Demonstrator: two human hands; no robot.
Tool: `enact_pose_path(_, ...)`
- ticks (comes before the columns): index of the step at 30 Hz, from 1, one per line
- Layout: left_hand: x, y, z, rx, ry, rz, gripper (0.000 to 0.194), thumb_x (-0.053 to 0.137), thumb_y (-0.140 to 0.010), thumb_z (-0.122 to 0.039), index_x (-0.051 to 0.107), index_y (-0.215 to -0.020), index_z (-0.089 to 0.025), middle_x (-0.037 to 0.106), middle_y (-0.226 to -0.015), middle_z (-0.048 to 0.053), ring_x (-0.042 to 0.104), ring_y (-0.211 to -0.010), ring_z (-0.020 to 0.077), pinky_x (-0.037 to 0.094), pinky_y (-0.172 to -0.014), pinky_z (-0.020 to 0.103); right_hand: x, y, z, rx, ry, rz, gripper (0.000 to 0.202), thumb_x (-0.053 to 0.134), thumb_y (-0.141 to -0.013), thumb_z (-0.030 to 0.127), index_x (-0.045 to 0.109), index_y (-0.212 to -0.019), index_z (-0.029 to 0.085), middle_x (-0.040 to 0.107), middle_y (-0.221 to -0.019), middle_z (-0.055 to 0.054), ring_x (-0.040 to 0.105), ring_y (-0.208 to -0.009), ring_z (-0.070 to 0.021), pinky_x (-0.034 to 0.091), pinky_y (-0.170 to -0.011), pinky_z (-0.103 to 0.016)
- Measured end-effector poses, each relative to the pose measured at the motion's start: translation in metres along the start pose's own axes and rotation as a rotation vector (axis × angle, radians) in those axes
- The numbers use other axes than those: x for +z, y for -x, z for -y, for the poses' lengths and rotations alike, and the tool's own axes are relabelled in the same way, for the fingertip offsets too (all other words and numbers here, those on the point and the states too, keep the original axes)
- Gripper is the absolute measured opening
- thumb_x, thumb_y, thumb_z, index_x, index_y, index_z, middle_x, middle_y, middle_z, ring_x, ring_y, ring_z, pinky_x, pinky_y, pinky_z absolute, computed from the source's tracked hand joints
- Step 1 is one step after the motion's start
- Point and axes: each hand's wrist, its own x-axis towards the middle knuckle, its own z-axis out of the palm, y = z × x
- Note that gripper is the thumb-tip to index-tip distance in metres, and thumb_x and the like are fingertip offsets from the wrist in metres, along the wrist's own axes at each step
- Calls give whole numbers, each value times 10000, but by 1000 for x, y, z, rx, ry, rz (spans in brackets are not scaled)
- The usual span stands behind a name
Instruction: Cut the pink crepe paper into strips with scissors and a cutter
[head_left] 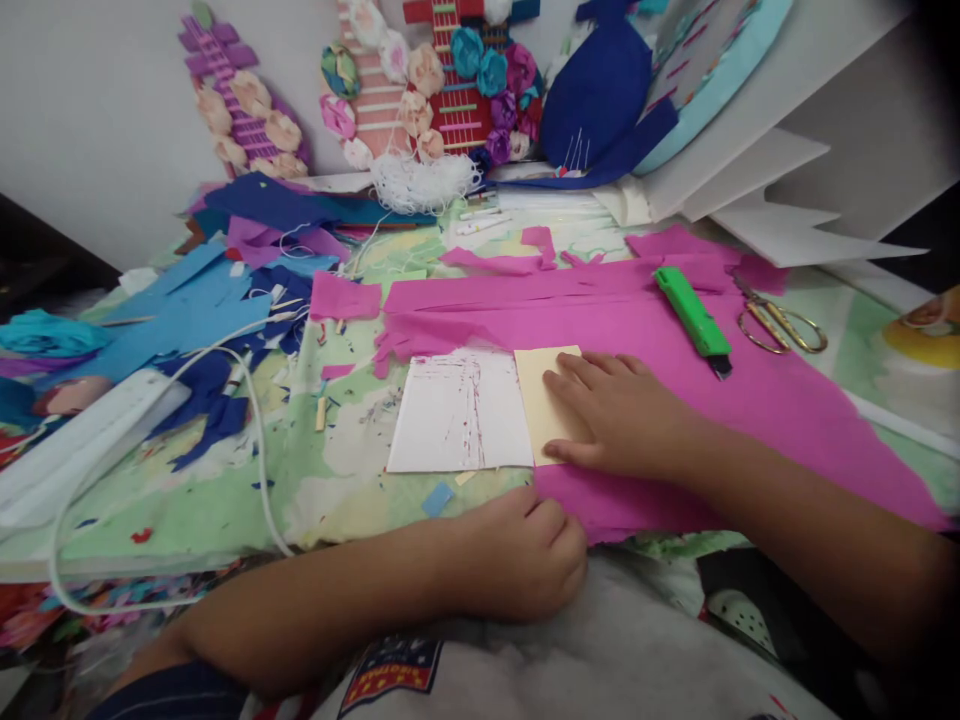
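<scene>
My right hand lies flat with fingers spread on a cream card, which rests on a large magenta sheet. Left of the card, touching or nearly touching it, is a white square board with reddish marks. My left hand is curled closed at the table's front edge, below the board and card; whatever its fingers may hold is hidden. A green cutter lies on the magenta sheet beyond my right hand, with gold-handled scissors to its right.
Blue scraps and a white power strip with a looping cable lie at the left. Decorated paper guitars, white yarn and a dark blue piece line the back. White folded sheets stand at the back right.
</scene>
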Motion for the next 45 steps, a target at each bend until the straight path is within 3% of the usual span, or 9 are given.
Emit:
enact_pose_path(34,3,2,-3,-18,-48,28,128,426,-786,-138,486,-674,-153,493,-641,17,419,-514,140,226,-457,278,5,5,2,62,-13,-19,627,398,-685,626,464,-1123,183,429,-1221,-147,369,-1108,-344,313,-840,-476)
enact_pose_path(37,1,-1,-1,-104,-3,-15,174,418,-809,-199,522,-677,-153,501,-634,11,450,-565,160,292,-500,302,4,5,3,69,-12,-24,627,410,-681,619,462,-1124,179,435,-1214,-148,381,-1092,-339,315,-830,-471)
enact_pose_path(40,-1,-3,2,-281,31,-38,252,407,-814,-320,578,-772,-139,552,-736,50,496,-807,247,364,-682,398,2,6,5,83,0,-23,605,406,-694,602,467,-1118,175,457,-1187,-152,400,-1065,-333,322,-809,-466)
enact_pose_path(42,-3,-4,3,-374,53,-33,292,414,-799,-364,591,-832,-134,569,-871,93,444,-979,305,320,-811,473,-1,6,6,85,13,-27,571,395,-712,581,478,-1106,177,481,-1155,-151,412,-1044,-330,325,-792,-465)
enact_pose_path(45,-3,-6,3,-451,90,-2,322,420,-787,-388,593,-851,-125,529,-1049,146,402,-1066,321,271,-891,484,-5,6,4,74,31,-39,512,391,-730,555,510,-1069,190,524,-1089,-140,427,-1015,-326,317,-780,-474)
